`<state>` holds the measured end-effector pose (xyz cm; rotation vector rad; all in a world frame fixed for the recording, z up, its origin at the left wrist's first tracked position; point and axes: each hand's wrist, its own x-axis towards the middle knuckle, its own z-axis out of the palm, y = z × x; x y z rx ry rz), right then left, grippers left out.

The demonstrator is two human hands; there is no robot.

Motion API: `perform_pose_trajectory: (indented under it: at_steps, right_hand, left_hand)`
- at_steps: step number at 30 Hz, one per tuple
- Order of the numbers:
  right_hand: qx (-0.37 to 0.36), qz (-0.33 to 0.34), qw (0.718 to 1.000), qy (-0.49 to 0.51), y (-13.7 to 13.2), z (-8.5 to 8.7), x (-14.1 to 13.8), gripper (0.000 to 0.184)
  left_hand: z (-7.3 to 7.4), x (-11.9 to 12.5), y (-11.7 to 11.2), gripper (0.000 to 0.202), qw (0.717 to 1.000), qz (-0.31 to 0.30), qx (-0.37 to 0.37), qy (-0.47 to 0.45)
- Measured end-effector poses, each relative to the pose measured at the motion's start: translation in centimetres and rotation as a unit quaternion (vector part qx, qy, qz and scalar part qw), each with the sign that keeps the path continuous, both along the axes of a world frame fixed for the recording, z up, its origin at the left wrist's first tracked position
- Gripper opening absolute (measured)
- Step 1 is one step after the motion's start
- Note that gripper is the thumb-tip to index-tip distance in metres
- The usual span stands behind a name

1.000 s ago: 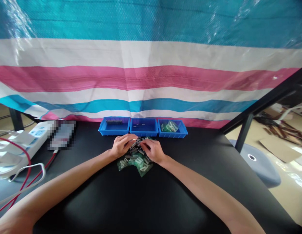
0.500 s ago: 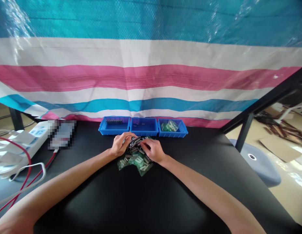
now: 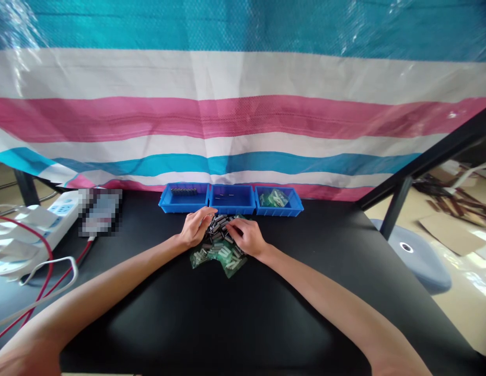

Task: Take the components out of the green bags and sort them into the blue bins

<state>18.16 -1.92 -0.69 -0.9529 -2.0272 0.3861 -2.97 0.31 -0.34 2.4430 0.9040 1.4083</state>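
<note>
A heap of small dark and silvery metal cylinders [image 3: 218,224] lies on the black table, partly covered by my hands. Green-tinted plastic bags [image 3: 226,256] with pale cylindrical pieces lie against its near side. My left hand [image 3: 195,227] is at the heap's left edge, index finger reaching over it and the other fingers curled; what they hold is too small to make out. On the right side, my right hand [image 3: 247,236] has thumb and fingertips pinched together at the cylinders, and whatever is between them is hidden.
Three blue bins stand behind the heap: the left bin [image 3: 170,208] holds a row of dark cylinders, the middle bin [image 3: 232,208] a few thin pins, the right bin [image 3: 280,211] a green bag. A power strip [image 3: 65,209] with cables is left; a grey stool [image 3: 419,261] is right.
The view has shifted slightly, so the bins and heap sit a little higher. My left index finger reaches out a bit more; my right hand stays at the heap.
</note>
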Motion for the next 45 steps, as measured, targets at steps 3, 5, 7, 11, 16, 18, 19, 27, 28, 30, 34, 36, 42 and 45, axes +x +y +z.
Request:
perform_pose_trajectory:
  at_steps: [3, 5, 7, 11, 16, 18, 19, 27, 28, 30, 34, 36, 42, 45]
  right_hand:
    - [0.002, 0.004, 1.000, 0.003, 0.0, 0.0, 0.0, 0.020]
    - [0.004, 0.006, 1.000, 0.005, 0.0, 0.0, 0.0, 0.020]
    - [0.002, 0.006, 1.000, 0.002, 0.0, 0.0, 0.0, 0.020]
    - [-0.001, 0.003, 1.000, -0.004, 0.0, 0.0, 0.0, 0.020]
    - [0.000, 0.003, 1.000, -0.003, 0.0, 0.0, 0.1, 0.019]
    - [-0.002, 0.004, 1.000, -0.004, 0.0, 0.0, 0.1, 0.020]
    - [-0.004, 0.004, 1.000, -0.004, 0.0, 0.0, 0.1, 0.020]
    - [-0.003, 0.001, 1.000, -0.004, -0.1, 0.2, 0.0, 0.020]
    - [-0.003, 0.000, 1.000, -0.004, -0.1, 0.2, 0.0, 0.021]
    - [-0.003, 0.000, 1.000, -0.001, -0.1, 0.2, 0.0, 0.021]
    - [-0.006, -0.001, 1.000, 0.006, -0.1, 0.2, 0.0, 0.019]
    - [-0.012, -0.002, 1.000, 0.005, -0.1, 0.2, 0.1, 0.016]
    - [-0.013, -0.007, 1.000, -0.003, -0.1, 0.3, 0.1, 0.016]
    - [-0.015, 0.010, 1.000, 0.000, -0.1, 0.4, 0.1, 0.017]
  left_hand:
    - [-0.1, 0.0, 0.1, 0.027, 1.000, 0.011, 0.014, 0.009]
    - [0.0, 0.0, 0.1, 0.028, 1.000, 0.017, 0.020, 0.013]
    - [0.1, 0.2, 0.1, 0.030, 0.999, 0.020, 0.025, 0.015]
    - [0.4, 0.4, 0.1, 0.034, 0.999, 0.021, 0.032, 0.026]
    - [0.5, 0.6, 0.0, 0.034, 0.998, 0.025, 0.038, 0.034]
    - [0.5, 0.6, 0.0, 0.034, 0.998, 0.022, 0.039, 0.034]
    - [0.5, 0.6, 0.0, 0.033, 0.999, 0.020, 0.038, 0.033]
    - [0.3, 0.6, 0.1, 0.030, 0.998, 0.023, 0.042, 0.031]
    - [0.3, 0.6, 0.1, 0.029, 0.998, 0.018, 0.043, 0.029]
    - [0.3, 0.6, 0.1, 0.026, 0.999, 0.008, 0.043, 0.024]
    - [0.2, 0.6, 0.2, 0.021, 0.999, -0.002, 0.041, 0.017]
    - [0.1, 0.6, 0.3, 0.018, 0.999, -0.005, 0.042, 0.019]
    - [0.5, 0.9, 0.3, 0.011, 0.997, -0.001, 0.073, 0.012]
    - [0.7, 1.0, 0.3, 0.011, 0.997, -0.010, 0.079, 0.010]
